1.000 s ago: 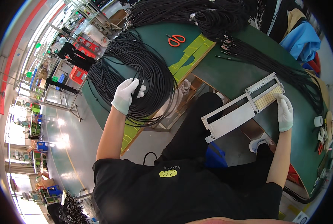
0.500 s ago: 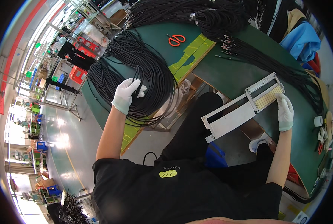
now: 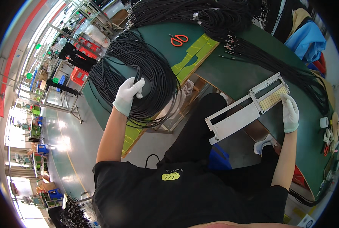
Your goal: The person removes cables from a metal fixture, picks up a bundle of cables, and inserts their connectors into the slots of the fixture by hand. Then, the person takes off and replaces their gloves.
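Note:
My left hand, in a white glove, is closed around a few strands of black cable. It sits at the near left part of a large loose coil of black cables on the green table. My right hand, also gloved, pinches the right end of a flat silver metal fixture. This fixture has long slots and a row of pale yellow strips. Its left end reaches past the table edge, over my legs; the right end is above the tabletop.
Red-handled scissors lie beyond the coil, beside yellow tape on the table edge. Another cable bundle runs along the right table, with a big pile of cables at the back. A white tape roll stands far right.
My left hand has shifted slightly, and the cable strands in it now stand up more tightly bunched. The fixture and my right hand are nearly unmoved.

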